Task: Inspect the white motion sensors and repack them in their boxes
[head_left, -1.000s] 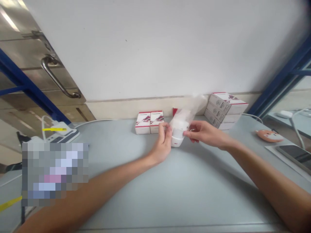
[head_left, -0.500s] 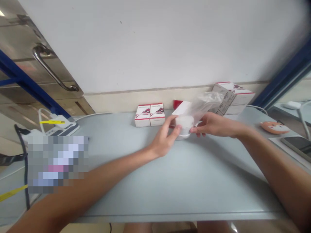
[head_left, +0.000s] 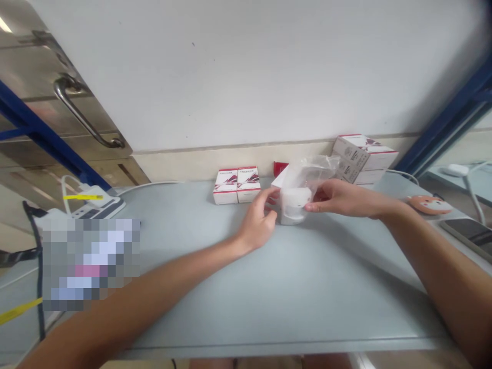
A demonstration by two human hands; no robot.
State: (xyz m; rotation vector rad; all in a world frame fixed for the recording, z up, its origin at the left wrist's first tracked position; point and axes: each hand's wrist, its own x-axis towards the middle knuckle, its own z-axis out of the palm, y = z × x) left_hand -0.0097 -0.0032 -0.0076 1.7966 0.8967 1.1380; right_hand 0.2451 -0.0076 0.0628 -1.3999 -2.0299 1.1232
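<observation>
A small white plastic device (head_left: pixel 295 200), rounded in shape, stands upright near the table's back, partly covered by a clear plastic bag (head_left: pixel 317 169) that rises behind it. My right hand (head_left: pixel 332 197) grips the device's right side, thumb in front; its other fingers are partly hidden behind the bag. On the other side, my left hand (head_left: pixel 259 218) is beside the device with thumb and fingers apart, holding nothing. Behind the device is an open box with a white flap (head_left: pixel 282 177) and a red part (head_left: pixel 280 168), mostly hidden.
Two white-and-red boxes (head_left: pixel 237 185) stand side by side near the wall. More such boxes (head_left: pixel 365 159) are stacked at the back right. An orange animal-faced object (head_left: pixel 429 204) and a dark phone-like device (head_left: pixel 471 231) lie at right. A power strip (head_left: pixel 98 207) with cables sits left.
My left thumb and fingers have come off the device and spread apart. The bag's top has shifted left and lower. My right hand still grips the device.
</observation>
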